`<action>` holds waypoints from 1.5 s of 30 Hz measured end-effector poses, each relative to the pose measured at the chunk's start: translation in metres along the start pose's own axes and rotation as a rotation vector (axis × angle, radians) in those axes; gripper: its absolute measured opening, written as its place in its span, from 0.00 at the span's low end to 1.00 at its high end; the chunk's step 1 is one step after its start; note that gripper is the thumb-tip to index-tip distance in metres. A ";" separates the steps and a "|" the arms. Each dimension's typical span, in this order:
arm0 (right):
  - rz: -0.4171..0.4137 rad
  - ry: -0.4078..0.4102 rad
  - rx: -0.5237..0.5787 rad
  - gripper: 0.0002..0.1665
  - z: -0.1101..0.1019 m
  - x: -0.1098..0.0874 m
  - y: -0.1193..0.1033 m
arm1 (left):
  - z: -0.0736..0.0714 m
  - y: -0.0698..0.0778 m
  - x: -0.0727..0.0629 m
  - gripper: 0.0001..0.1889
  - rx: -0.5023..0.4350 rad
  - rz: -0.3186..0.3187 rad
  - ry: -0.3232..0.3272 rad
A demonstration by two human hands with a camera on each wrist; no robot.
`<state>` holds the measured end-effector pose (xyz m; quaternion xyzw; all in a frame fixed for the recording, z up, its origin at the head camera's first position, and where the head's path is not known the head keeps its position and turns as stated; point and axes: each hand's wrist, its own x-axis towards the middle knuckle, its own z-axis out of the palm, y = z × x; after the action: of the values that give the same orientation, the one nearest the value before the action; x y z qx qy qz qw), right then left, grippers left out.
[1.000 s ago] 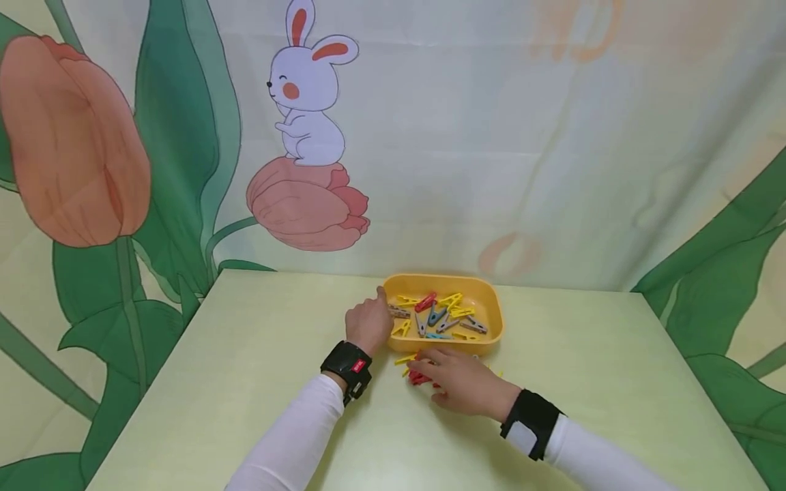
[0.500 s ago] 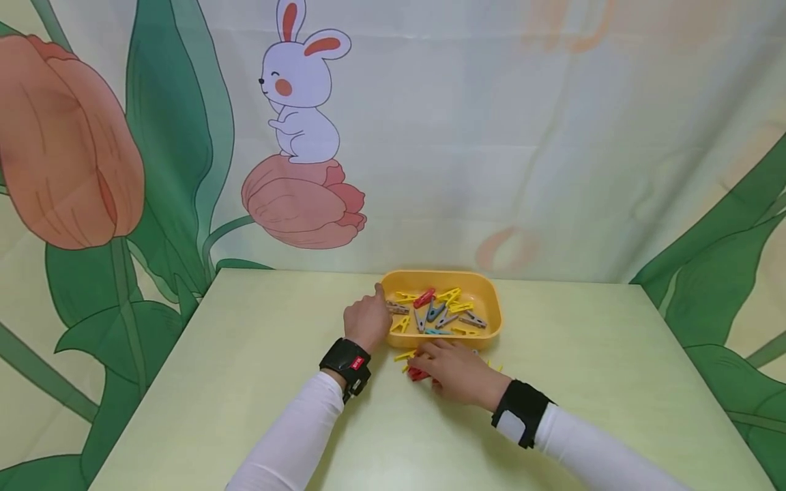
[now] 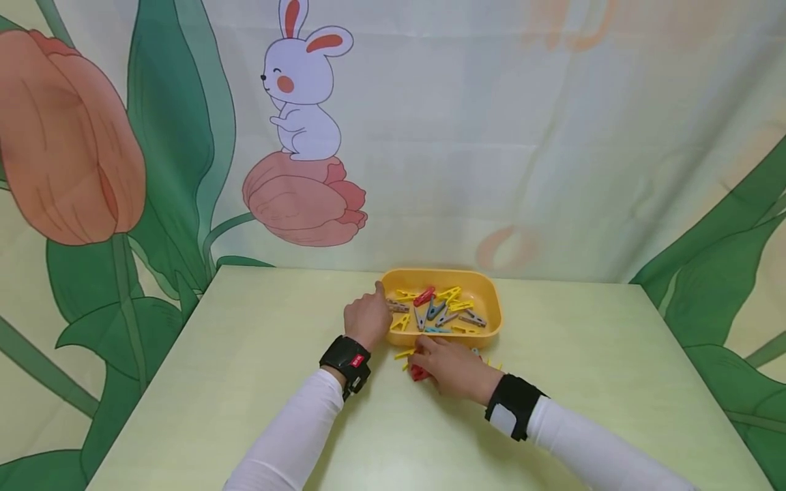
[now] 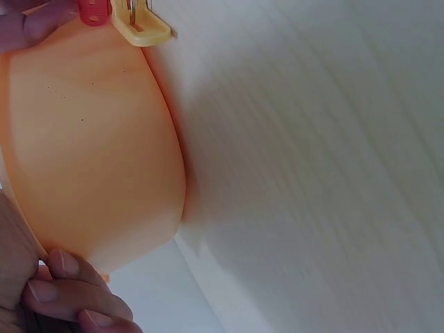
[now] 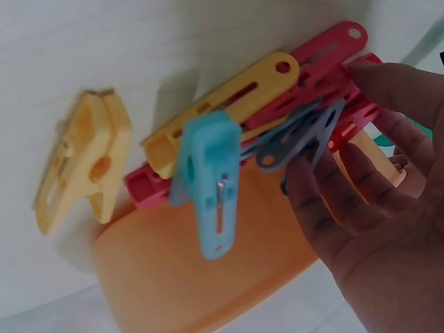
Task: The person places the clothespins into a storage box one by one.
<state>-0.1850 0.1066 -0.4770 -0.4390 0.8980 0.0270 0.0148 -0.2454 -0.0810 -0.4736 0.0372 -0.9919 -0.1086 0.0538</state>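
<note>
My left hand (image 3: pixel 367 320) grips the left rim of a yellow plastic basket (image 3: pixel 497 315); in the left wrist view its fingers (image 4: pixel 69 291) curl at the basket's edge. Several clothespins lie in a pile in front of the basket. Over that pile my right hand (image 3: pixel 457 368) reaches down, thumb and fingers around a red clothespin (image 5: pixel 355 126). A grey clothespin (image 5: pixel 320 135) lies against its fingers in the right wrist view. Also in the pile are a yellow clothespin (image 5: pixel 229 100) and a light blue clothespin (image 5: pixel 209 180). From the head, the hand hides much of the pile.
Inside the basket lie several yellow, red, blue and grey clothespins (image 3: pixel 424 296). One yellow clothespin (image 5: pixel 83 156) stands apart from the pile. A pale table (image 3: pixel 276 354) meets a printed cloth backdrop (image 3: pixel 430 170) right behind the basket.
My right hand has shifted slightly left and toward the basket, its fingers drawing in over the pile. My left hand stays on the basket rim.
</note>
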 end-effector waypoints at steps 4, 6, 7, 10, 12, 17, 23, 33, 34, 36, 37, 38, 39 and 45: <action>-0.006 0.025 0.002 0.19 0.005 -0.002 0.003 | 0.002 0.000 0.000 0.30 -0.008 0.000 0.021; -0.007 0.025 0.013 0.15 0.008 -0.003 0.003 | 0.004 0.000 -0.001 0.30 -0.014 -0.005 0.015; -0.009 0.026 0.018 0.13 0.009 -0.004 0.003 | 0.005 0.000 -0.001 0.30 -0.018 -0.010 0.008; -0.013 0.024 0.053 0.09 0.009 -0.006 0.002 | 0.008 0.000 -0.003 0.31 -0.023 -0.025 -0.012; -0.020 0.028 0.076 0.07 0.008 -0.007 0.002 | 0.009 0.000 -0.003 0.31 -0.024 -0.027 -0.010; -0.007 -0.008 0.183 0.08 0.003 -0.009 0.003 | 0.008 0.000 -0.002 0.30 -0.025 -0.009 0.025; 0.003 -0.047 0.245 0.07 0.000 -0.011 0.005 | 0.007 0.000 -0.001 0.30 -0.021 -0.001 0.024; 0.005 0.000 0.296 0.04 -0.024 -0.017 0.003 | 0.007 0.001 -0.003 0.31 -0.018 -0.005 0.014; 0.011 0.011 0.295 0.05 -0.028 -0.017 0.003 | 0.007 0.001 -0.003 0.31 -0.015 -0.003 0.016; 0.014 0.040 0.282 0.05 -0.036 -0.018 0.004 | 0.006 0.001 -0.003 0.31 -0.013 0.001 0.024; 0.016 0.055 0.272 0.05 -0.041 -0.018 0.005 | 0.006 0.001 -0.003 0.31 -0.012 0.004 0.027; 0.019 0.073 0.257 0.05 -0.045 -0.019 0.007 | 0.005 0.002 -0.003 0.31 -0.010 0.007 0.030; 0.021 0.094 0.246 0.05 -0.049 -0.019 0.009 | 0.005 0.002 -0.002 0.31 -0.008 0.011 0.033; 0.038 0.193 0.211 0.05 -0.075 -0.018 0.021 | 0.004 0.003 0.000 0.31 -0.001 -0.001 0.025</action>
<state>-0.1907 0.1294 -0.4006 -0.4183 0.9013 -0.1093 -0.0260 -0.2456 -0.0772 -0.4765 0.0388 -0.9911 -0.1088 0.0664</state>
